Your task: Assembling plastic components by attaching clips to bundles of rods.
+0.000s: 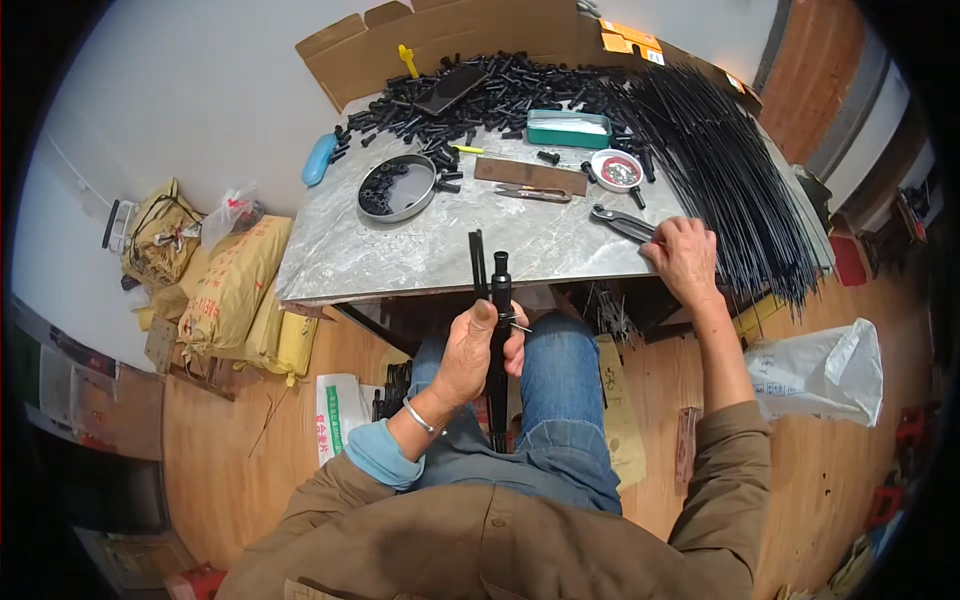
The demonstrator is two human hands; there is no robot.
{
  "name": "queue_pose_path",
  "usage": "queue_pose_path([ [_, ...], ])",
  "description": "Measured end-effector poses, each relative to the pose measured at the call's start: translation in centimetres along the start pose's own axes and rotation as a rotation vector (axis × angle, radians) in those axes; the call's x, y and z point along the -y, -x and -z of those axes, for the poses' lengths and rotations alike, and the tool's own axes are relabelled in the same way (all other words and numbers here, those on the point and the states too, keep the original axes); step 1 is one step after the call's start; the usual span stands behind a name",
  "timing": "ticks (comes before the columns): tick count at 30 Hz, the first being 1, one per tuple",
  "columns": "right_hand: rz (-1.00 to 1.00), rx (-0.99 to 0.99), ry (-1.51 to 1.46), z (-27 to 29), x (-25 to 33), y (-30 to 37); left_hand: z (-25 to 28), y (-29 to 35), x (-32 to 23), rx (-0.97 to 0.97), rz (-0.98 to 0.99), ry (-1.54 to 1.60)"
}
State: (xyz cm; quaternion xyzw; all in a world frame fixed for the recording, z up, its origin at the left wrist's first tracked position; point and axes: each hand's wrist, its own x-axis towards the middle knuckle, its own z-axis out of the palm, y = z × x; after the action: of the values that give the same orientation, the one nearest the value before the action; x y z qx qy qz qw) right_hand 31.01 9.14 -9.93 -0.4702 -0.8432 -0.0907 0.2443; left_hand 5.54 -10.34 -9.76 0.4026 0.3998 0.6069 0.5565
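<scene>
My left hand [470, 350] grips a long black rod assembly [499, 330] upright over my lap, with thin black strips rising beside its capped top at the table's front edge. My right hand [684, 258] rests on the grey marble table [400, 250] at its right front, fingers closed on the handles of metal pliers [622, 222]. A large bundle of thin black rods [720, 150] lies just right of that hand.
A heap of small black tubes [470, 95] fills the table's back. In front of it are a round metal tray [397, 187], a green tin [568, 127], a small white bowl [616, 170], a brown strip with a second pair of pliers [530, 178]. Yellow sacks [235, 290] sit left on the floor.
</scene>
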Motion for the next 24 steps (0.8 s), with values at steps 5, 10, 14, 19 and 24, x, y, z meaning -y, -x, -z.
queue_pose_path([
  [5, 0.168, -0.082, -0.038, -1.3, -1.5, -0.5, 0.0, -0.5, 0.5, -0.118, 0.042, -0.025],
  [10, -0.229, 0.071, -0.562, 2.3, 2.9, 3.3, 0.1, -0.9, 0.9, -0.257, -0.013, -0.114],
  [14, -0.163, 0.064, -0.802, 3.1, 9.3, 7.9, 0.7, -1.2, 1.1, -0.249, -0.028, -0.117],
  [19, 0.050, -0.030, -0.534, 3.8, 11.8, 8.3, 0.2, -1.2, 1.6, -0.224, -0.043, -0.107],
  [24, 0.146, -0.105, -0.340, 3.5, 11.8, 7.6, 0.4, -1.1, 1.9, -0.209, -0.074, -0.086],
])
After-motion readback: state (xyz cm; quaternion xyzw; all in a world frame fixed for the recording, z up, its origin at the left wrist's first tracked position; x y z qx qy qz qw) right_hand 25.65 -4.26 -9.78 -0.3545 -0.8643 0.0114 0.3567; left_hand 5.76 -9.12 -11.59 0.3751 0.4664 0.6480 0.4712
